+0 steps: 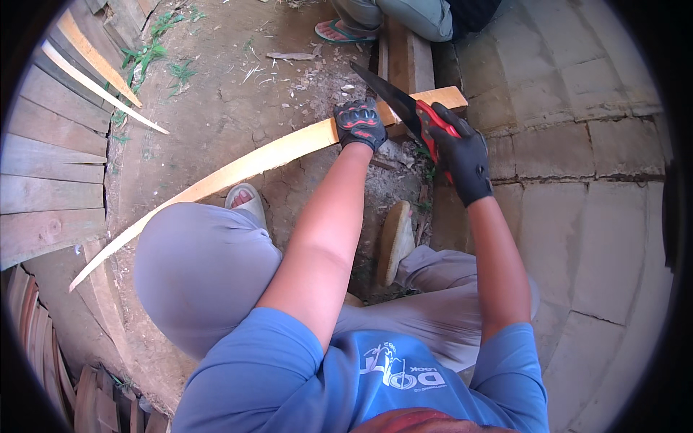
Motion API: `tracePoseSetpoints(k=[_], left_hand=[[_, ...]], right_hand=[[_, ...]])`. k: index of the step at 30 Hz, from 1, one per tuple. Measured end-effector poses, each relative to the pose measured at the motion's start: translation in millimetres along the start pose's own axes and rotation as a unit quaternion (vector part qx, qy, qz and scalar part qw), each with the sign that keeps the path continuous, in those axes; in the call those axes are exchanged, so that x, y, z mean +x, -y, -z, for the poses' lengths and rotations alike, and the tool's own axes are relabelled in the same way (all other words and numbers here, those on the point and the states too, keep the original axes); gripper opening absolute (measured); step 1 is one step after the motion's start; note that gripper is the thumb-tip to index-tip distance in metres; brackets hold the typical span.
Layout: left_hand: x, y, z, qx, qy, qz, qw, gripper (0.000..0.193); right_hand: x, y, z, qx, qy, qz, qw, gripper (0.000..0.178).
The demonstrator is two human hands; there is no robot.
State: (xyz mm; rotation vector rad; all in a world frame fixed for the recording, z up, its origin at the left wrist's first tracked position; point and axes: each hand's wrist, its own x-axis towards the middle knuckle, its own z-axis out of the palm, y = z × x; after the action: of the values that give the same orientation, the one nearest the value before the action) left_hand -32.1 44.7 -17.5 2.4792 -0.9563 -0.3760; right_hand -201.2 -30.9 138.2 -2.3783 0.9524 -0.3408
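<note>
A long pale wooden plank (253,160) runs from the lower left up to the right in front of me. My left hand (359,125), in a black glove with red trim, is closed round the plank near its right end. In my right hand (462,155), also gloved in black, is the red handle of a hand saw (395,96). The dark blade points up and left, across the plank just right of my left hand. Whether its teeth touch the wood I cannot tell.
Another person sits at the top, a sandalled foot (346,31) beside a thick timber beam (411,58). Stacked boards (54,159) and thin offcuts (101,83) lie at the left. A block wall or paving (570,148) fills the right. Wood chips litter the dirt ground.
</note>
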Motion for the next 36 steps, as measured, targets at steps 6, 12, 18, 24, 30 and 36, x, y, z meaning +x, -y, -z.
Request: tracePoseSetpoints(k=[6,12,18,24,30,36], left_hand=[[-1.4,4.8,2.2,-0.007,-0.015,-0.009,1.000,0.047],[6.4,-0.8,10.0,-0.029,0.048,0.015,0.998,0.048],[0.7,8.4,6.5,0.017,-0.008,-0.021,1.000,0.047],[6.6,2.9,2.1,0.027,-0.001,-0.007,1.000,0.043],[17.7,9.7,2.2,-0.002,0.059,0.007,0.998,0.044],[9.7,1.5,8.6,-0.014,0.056,0.016,0.998,0.041]], right_hand=[[64.0,-20.7,-56.4,-0.058,-0.005,0.065,0.996,0.050],[91.3,-23.5,-85.7,-0.124,-0.049,0.156,0.979,0.054],[44.4,-11.9,-76.6,0.021,-0.046,0.004,0.999,0.054],[-45.1,-5.4,-22.0,0.064,-0.052,-0.014,0.996,0.049],[-130.2,6.6,53.0,-0.009,0.000,-0.033,0.999,0.050],[-160.6,11.1,90.3,-0.231,0.015,0.142,0.962,0.041]])
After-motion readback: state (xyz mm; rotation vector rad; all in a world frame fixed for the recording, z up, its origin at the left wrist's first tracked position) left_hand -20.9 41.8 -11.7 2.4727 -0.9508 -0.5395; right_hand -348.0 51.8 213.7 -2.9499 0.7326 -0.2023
